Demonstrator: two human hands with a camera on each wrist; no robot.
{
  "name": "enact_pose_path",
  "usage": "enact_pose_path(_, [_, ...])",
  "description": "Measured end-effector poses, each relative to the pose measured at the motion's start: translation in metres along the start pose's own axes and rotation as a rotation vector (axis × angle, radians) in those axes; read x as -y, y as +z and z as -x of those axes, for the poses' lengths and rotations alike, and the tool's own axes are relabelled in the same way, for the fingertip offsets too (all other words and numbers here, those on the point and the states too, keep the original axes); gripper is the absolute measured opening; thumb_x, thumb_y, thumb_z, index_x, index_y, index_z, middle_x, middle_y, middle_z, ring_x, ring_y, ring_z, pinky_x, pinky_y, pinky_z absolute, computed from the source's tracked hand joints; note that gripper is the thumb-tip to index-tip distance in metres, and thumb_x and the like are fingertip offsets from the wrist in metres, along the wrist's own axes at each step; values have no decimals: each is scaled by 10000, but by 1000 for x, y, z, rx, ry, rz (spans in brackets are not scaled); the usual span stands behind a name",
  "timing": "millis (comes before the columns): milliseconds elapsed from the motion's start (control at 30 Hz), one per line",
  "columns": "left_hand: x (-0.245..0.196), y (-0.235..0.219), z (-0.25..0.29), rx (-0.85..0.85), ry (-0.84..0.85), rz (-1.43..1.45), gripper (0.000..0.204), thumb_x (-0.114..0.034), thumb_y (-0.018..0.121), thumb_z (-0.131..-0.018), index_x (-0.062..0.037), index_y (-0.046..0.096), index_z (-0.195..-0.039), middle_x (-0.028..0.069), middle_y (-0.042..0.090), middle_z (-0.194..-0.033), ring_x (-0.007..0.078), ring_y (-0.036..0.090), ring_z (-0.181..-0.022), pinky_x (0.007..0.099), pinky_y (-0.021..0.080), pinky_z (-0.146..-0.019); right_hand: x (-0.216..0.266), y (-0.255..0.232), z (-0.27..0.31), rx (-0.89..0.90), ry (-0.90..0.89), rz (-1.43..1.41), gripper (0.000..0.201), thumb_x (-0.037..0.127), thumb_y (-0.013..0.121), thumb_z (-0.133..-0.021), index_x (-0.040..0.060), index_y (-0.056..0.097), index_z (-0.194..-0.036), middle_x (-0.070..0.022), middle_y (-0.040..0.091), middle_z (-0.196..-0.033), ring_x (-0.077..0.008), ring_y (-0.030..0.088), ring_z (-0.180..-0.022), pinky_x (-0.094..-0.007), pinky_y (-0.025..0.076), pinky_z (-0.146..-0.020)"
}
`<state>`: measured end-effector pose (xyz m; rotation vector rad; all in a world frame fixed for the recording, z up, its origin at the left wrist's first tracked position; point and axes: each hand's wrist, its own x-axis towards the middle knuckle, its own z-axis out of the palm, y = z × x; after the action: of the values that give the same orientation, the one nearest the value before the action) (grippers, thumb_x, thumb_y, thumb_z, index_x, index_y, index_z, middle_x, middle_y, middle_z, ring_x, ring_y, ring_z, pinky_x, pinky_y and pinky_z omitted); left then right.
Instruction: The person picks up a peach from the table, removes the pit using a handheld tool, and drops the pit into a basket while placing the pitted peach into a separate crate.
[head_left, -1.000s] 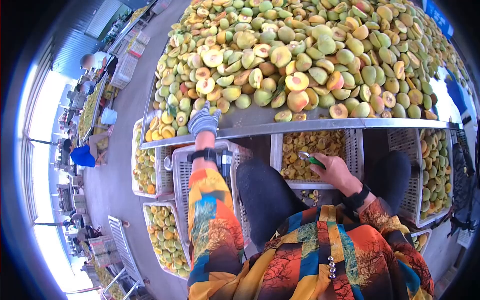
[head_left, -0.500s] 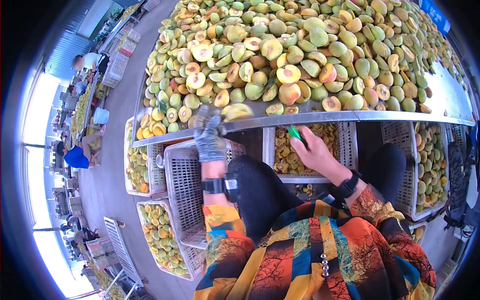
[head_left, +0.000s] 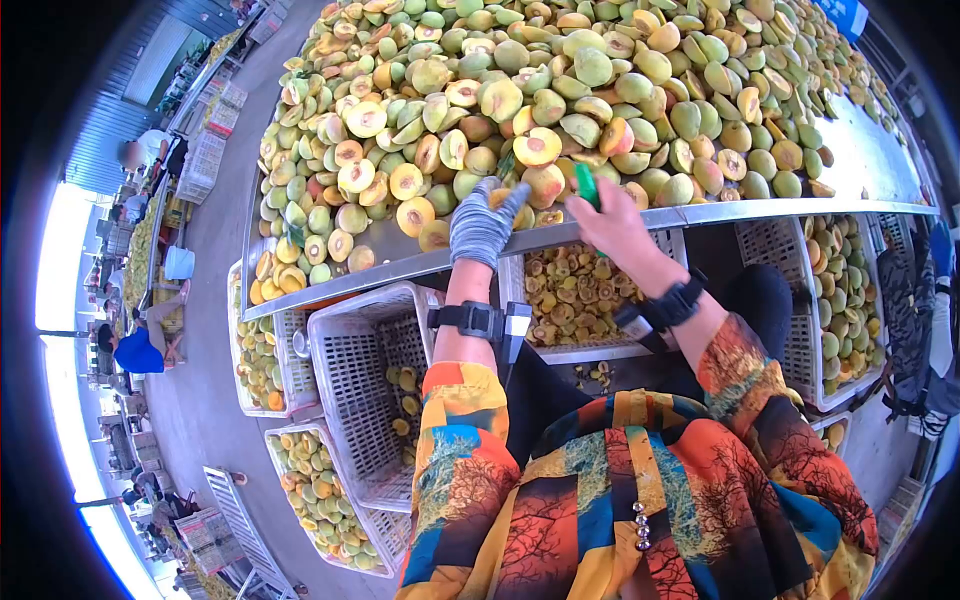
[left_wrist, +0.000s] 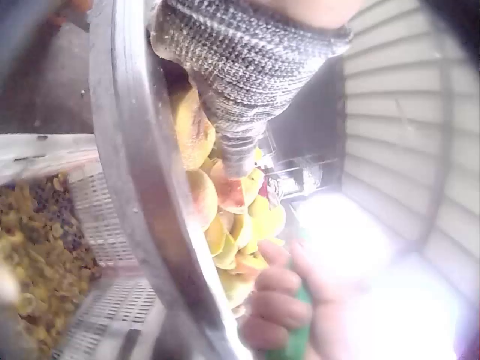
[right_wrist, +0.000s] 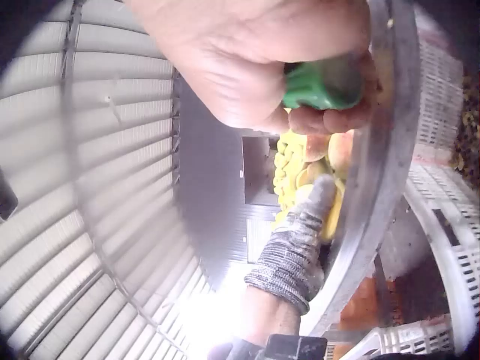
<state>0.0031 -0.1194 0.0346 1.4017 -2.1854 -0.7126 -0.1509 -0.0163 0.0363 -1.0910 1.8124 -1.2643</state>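
My left hand (head_left: 483, 222), in a grey knit glove, reaches over the near edge of the metal table (head_left: 560, 236). Its straight fingers touch a peach half (left_wrist: 229, 191) among the front fruit. Close to its right, my bare right hand (head_left: 612, 222) grips a green-handled pitting tool (head_left: 587, 186); the tool's working end is hidden in the wrist views. A big heap of halved peaches (head_left: 538, 146), green to yellow with some red blush, covers the table, many with cut faces and stones showing.
Below the table edge sits a white crate (head_left: 512, 280) of small brownish-yellow pieces. At left, a tilted white crate (head_left: 345, 350) has several halves at its bottom. Further crates of peaches (head_left: 325, 490) stand on the floor at left and right. Another person (head_left: 140, 350) sits far left.
My left hand has swung from the table's left corner right, to the front peaches. Several halves now lie in the tilted crate. My right hand has risen with the pitting tool to the table edge.
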Motion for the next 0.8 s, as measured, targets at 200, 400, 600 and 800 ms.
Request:
enact_pose_path(200, [-4,8,11,-108,-323,1039,272,-184,690,-728,-10,554,-887,108,598,-819,229,613,-765,417,552,-630,-4,-40,46,47,-72,79,365,212,597,-785,12,494,-1073,-160,572,-802,-236,563,-744,-322,446,-697])
enact_pose_path(400, [-26,17,72,47,-373,1614,228,-118,690,-718,-37,547,-877,90,592,-838,220,601,-812,359,516,-741,-8,-11,56,97,-23,-150,485,271,626,-793,-13,449,-1145,-125,571,-954,-172,543,-861,-299,441,-773])
enact_pose_path(600, [-35,28,115,-120,140,768,469,-282,606,-814,-81,429,-1199,100,520,-1075,221,533,-959,316,463,-796,-10,2,72,216,-9,-363,278,178,576,-843,26,473,-1052,11,490,-647,-48,424,-424,-182,348,-375])
enact_pose_path(800, [-38,38,113,110,-424,1510,624,-643,345,-814,-100,505,-1078,53,559,-996,193,532,-900,326,418,-831,-3,0,79,429,300,-703,249,244,542,-866,33,465,-974,14,460,-627,-57,417,-425,-194,345,-376])
